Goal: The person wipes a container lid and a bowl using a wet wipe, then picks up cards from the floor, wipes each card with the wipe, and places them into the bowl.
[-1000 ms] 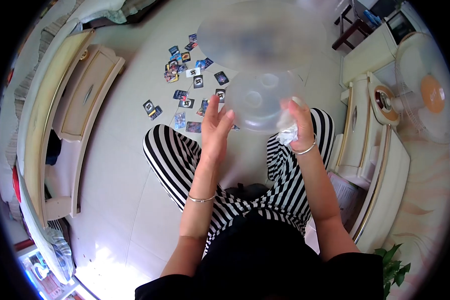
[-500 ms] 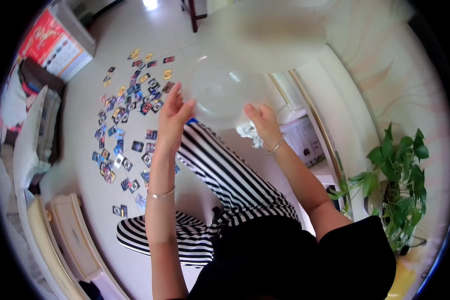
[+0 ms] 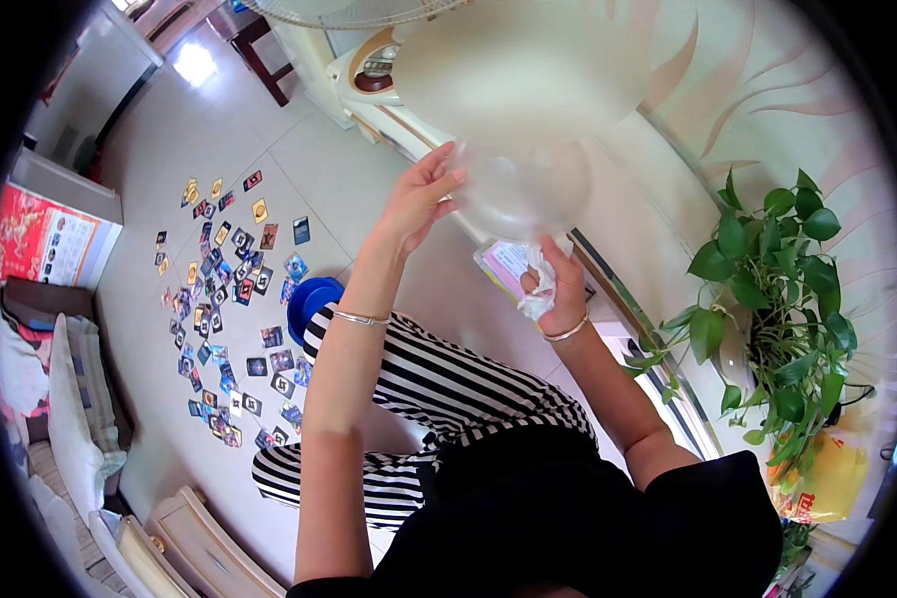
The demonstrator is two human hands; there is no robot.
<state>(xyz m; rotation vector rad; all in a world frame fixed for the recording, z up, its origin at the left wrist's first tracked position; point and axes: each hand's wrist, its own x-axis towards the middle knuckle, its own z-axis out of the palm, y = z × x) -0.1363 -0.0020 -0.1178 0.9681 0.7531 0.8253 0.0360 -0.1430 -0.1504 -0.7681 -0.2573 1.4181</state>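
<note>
A translucent round plastic lid or bowl [image 3: 523,189] is held up in front of me, its upper part lost behind a blurry pale oval. My left hand [image 3: 424,199] pinches its left edge between thumb and fingers. At its lower right edge is my right hand [image 3: 560,284], closed around a crumpled white tissue [image 3: 538,296], with the thumb by the rim. Whether that thumb presses on the rim is unclear.
Many cards [image 3: 214,299] lie scattered on the floor at left. A blue bowl [image 3: 314,299] sits beside my knee. Along the right are a long cabinet [image 3: 658,199], a leafy plant [image 3: 787,289] and a yellow bag [image 3: 832,478]. A sofa [image 3: 80,399] stands at far left.
The view has swung to the right, bringing the plant and yellow bag in. Both hands and the translucent piece have shifted toward the cabinet. The blue bowl now shows beside the knee.
</note>
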